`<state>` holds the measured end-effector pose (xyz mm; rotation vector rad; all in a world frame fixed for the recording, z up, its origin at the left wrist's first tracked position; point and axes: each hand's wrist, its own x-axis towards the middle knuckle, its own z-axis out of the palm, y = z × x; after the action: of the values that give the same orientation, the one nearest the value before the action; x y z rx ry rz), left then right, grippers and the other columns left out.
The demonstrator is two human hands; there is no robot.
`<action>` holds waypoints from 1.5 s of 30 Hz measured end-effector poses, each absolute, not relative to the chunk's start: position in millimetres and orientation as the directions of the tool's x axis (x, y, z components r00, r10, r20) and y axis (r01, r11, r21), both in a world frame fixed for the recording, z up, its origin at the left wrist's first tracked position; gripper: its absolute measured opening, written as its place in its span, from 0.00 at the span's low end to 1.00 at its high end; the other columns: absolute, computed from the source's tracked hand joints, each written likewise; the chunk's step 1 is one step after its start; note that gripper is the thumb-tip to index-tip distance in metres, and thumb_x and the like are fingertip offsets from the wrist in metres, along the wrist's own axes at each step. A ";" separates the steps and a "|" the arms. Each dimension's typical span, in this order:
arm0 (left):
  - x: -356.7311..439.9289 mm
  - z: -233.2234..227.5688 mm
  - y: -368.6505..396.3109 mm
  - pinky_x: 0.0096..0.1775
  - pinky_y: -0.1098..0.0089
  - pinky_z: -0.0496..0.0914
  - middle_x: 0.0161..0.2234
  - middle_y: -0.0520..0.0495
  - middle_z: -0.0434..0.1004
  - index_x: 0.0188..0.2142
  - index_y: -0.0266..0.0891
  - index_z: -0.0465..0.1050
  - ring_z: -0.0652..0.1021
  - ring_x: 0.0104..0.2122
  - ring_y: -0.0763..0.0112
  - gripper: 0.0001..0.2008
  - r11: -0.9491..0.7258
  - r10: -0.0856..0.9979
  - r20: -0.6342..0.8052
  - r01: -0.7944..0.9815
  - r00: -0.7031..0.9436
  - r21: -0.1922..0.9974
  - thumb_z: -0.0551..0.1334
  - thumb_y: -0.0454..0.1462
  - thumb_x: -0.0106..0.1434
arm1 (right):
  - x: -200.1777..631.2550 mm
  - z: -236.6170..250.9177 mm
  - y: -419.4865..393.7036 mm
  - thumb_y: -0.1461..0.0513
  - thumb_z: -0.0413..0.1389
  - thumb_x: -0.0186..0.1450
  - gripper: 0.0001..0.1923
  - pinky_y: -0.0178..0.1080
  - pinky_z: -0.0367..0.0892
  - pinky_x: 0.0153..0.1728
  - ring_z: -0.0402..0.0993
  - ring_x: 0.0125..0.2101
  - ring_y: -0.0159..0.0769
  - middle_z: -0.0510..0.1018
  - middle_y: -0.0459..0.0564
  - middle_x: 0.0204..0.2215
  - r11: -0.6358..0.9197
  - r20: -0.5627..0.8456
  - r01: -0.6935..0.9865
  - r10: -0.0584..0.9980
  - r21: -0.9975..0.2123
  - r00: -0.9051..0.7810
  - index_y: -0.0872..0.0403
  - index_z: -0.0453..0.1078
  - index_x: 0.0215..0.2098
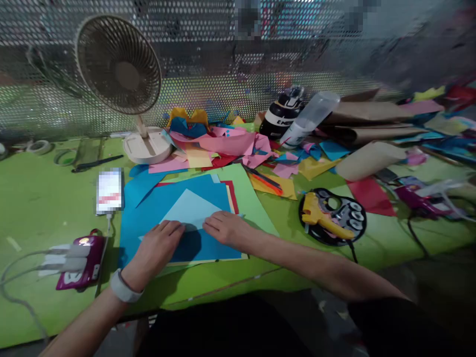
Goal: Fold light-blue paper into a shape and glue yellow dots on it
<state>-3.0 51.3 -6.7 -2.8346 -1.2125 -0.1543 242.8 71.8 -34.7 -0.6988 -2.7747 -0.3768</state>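
A light blue sheet of paper [187, 206] lies on a stack of darker blue paper [136, 203], its upper part coming to a point away from me and its near edge straight. My left hand [159, 245], fingers bent and together, holds that near edge on the left. On the right side, my right hand [226, 229] grips the same edge with its fingers closed together. Both thumbs are mostly hidden. Beneath the blue stack, red, cream and light green sheets [249, 198] stick out.
A fan [128, 74] stands at the back left, with a phone [109, 191] and a purple power block [82, 263] nearer. Colored paper scraps [223, 141], a black bottle [278, 116] and a clear-topped bottle [308, 119] fill the back. A yellow glue gun [322, 215] rests right.
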 end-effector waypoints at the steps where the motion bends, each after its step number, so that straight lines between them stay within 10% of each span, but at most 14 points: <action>1: -4.3 -7.6 52.3 0.41 0.62 0.73 0.45 0.41 0.77 0.47 0.37 0.72 0.76 0.43 0.60 0.12 -0.708 0.700 0.113 0.706 0.705 -0.016 0.53 0.33 0.69 | 243.0 -35.7 72.5 0.72 0.46 0.69 0.14 0.42 0.67 0.37 0.70 0.36 0.39 0.77 0.57 0.38 0.849 0.321 0.482 0.404 0.218 -0.857 0.62 0.71 0.45; 7: -11.0 -10.6 54.4 0.40 0.62 0.73 0.45 0.39 0.76 0.50 0.34 0.69 0.76 0.43 0.59 0.13 -0.770 0.619 0.173 0.635 0.766 -0.056 0.53 0.28 0.68 | 246.1 -31.8 72.2 0.72 0.46 0.69 0.12 0.42 0.65 0.35 0.67 0.34 0.39 0.75 0.57 0.35 0.833 0.391 0.501 0.392 0.234 -0.833 0.65 0.70 0.45; 21: -7.0 -17.0 65.7 0.33 0.63 0.69 0.33 0.44 0.78 0.41 0.39 0.74 0.77 0.33 0.61 0.11 -0.533 0.830 0.253 0.840 0.497 0.099 0.54 0.39 0.70 | 240.9 -32.8 93.0 0.58 0.51 0.71 0.11 0.39 0.61 0.36 0.70 0.37 0.39 0.75 0.52 0.36 0.604 0.125 0.728 0.790 -0.324 -0.600 0.56 0.70 0.39; 29: 16.6 -24.0 49.5 0.61 0.53 0.56 0.61 0.39 0.67 0.59 0.33 0.65 0.67 0.60 0.58 0.20 -0.635 0.746 0.238 0.772 0.622 -0.030 0.47 0.31 0.71 | 232.5 -20.1 100.6 0.61 0.53 0.70 0.06 0.40 0.58 0.39 0.69 0.40 0.40 0.75 0.50 0.37 0.535 -0.033 0.766 0.812 -0.356 -0.582 0.54 0.71 0.40; 37: 24.0 -35.5 40.3 0.63 0.51 0.53 0.67 0.36 0.52 0.67 0.33 0.50 0.58 0.65 0.53 0.36 -0.604 0.785 0.179 0.797 0.593 0.013 0.51 0.53 0.68 | 230.2 -11.3 104.4 0.59 0.55 0.69 0.07 0.39 0.56 0.38 0.69 0.39 0.38 0.77 0.49 0.36 0.423 -0.106 0.782 0.847 -0.458 -0.520 0.55 0.70 0.37; 45: 27.6 -37.8 31.8 0.62 0.50 0.54 0.65 0.34 0.56 0.69 0.32 0.44 0.60 0.64 0.51 0.37 -0.589 0.786 0.214 0.807 0.581 -0.027 0.52 0.51 0.68 | 225.3 -12.1 107.5 0.56 0.53 0.70 0.11 0.39 0.53 0.38 0.70 0.39 0.37 0.78 0.48 0.35 0.474 -0.089 0.750 0.816 -0.461 -0.571 0.54 0.69 0.35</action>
<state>27.6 31.8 -37.8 -2.6841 -1.3588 -0.2718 225.3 107.5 -12.1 -1.3759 -2.5713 0.6944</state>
